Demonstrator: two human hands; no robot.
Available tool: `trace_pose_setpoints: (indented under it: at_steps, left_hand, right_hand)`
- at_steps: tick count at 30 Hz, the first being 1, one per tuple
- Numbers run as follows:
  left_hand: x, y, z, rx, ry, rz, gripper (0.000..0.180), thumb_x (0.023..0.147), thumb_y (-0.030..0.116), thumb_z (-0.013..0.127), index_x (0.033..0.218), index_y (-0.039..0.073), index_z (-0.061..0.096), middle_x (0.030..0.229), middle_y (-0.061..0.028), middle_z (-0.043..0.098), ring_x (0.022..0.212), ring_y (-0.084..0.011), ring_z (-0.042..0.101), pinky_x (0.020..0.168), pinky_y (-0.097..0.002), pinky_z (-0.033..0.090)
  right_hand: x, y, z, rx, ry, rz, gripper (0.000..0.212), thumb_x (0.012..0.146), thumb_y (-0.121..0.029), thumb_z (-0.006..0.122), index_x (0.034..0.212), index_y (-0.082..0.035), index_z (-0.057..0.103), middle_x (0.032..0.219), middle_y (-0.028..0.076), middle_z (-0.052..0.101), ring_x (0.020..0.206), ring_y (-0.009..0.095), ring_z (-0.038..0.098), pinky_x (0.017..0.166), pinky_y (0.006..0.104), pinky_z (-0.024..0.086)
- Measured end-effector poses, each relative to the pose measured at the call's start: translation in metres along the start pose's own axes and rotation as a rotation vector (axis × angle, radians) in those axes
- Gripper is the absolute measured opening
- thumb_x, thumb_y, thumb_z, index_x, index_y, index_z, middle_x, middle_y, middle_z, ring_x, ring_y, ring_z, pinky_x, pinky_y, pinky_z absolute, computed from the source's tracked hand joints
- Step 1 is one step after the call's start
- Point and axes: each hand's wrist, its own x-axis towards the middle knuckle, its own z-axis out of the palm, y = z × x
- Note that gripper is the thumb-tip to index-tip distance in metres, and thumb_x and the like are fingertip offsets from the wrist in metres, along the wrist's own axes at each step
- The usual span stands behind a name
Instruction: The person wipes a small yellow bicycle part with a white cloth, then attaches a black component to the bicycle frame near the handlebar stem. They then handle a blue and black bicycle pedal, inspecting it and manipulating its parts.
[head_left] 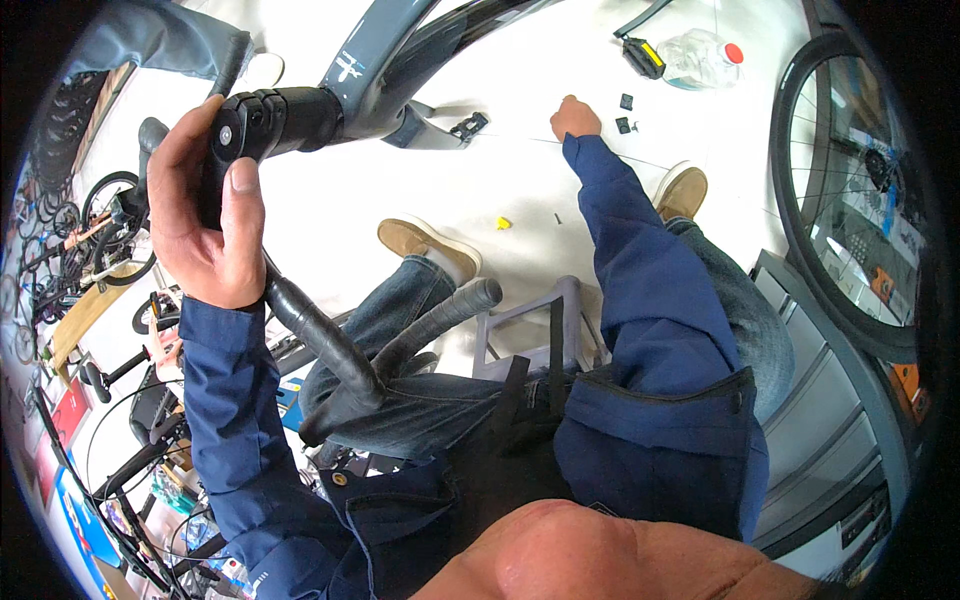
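My left hand [215, 225] is wrapped round the black handlebar, its thumb against the bar beside the black stem [295, 118]. The taped drop end of the handlebar [320, 335] curves down over my left thigh. From the stem a dark grey glossy bike frame [385, 50] runs up and right. My right hand [577, 117] reaches out low over the white floor with its fingers curled; anything inside them is hidden. Just right of it lie two small black parts [626, 101]. Another small black part [468, 127] sits beside the frame, left of that hand.
A clear plastic jar with a red cap [700, 60] and a black-and-yellow pedal [643, 58] are at the upper right. A bicycle wheel [785, 150] stands at right. A yellow piece [503, 223] and a screw [558, 218] lie between my shoes. A grey stool [570, 330] is below.
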Motion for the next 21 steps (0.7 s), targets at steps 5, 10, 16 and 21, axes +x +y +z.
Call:
trace_pose_setpoints:
  at_steps: [5, 10, 16, 21]
  left_hand:
    - [0.0, 0.001, 0.001, -0.009, 0.013, -0.01, 0.048, 0.099, 0.015, 0.065, 0.141, -0.004, 0.053, 0.133, -0.02, 0.064, 0.122, -0.025, 0.063, 0.109, -0.0359, 0.046]
    - [0.001, -0.001, 0.001, -0.008, 0.003, 0.0, 0.048, 0.099, 0.015, 0.065, 0.141, -0.004, 0.053, 0.133, -0.0208, 0.064, 0.122, -0.0255, 0.063, 0.11, -0.0366, 0.045]
    - [0.001, -0.003, 0.001, -0.028, 0.007, 0.004, 0.048, 0.099, 0.014, 0.065, 0.141, -0.004, 0.053, 0.134, -0.0207, 0.064, 0.122, -0.0258, 0.063, 0.11, -0.0365, 0.045]
    - [0.0, 0.0, 0.001, -0.005, 0.014, -0.001, 0.048, 0.099, 0.013, 0.065, 0.141, -0.004, 0.052, 0.134, -0.0195, 0.064, 0.122, -0.0244, 0.063, 0.11, -0.0357, 0.045]
  right_hand:
    - [0.013, -0.017, 0.0, -0.046, 0.148, -0.113, 0.028, 0.087, -0.021, 0.074, 0.111, -0.008, 0.068, 0.102, 0.018, 0.072, 0.096, 0.035, 0.072, 0.08, 0.0481, 0.059]
    - [0.016, -0.063, 0.022, 0.136, 0.18, -0.562, 0.029, 0.088, -0.013, 0.073, 0.117, -0.017, 0.069, 0.105, 0.013, 0.066, 0.101, 0.035, 0.067, 0.087, 0.0464, 0.056]
    - [0.011, -0.064, 0.029, 0.086, 0.023, -0.461, 0.024, 0.089, -0.01, 0.073, 0.113, -0.014, 0.069, 0.106, 0.012, 0.066, 0.097, 0.034, 0.067, 0.085, 0.0431, 0.058]
    - [-0.003, -0.055, 0.016, 0.816, -0.232, -0.178, 0.023, 0.096, -0.012, 0.068, 0.119, -0.01, 0.068, 0.099, 0.009, 0.069, 0.088, 0.022, 0.071, 0.081, 0.0323, 0.06]
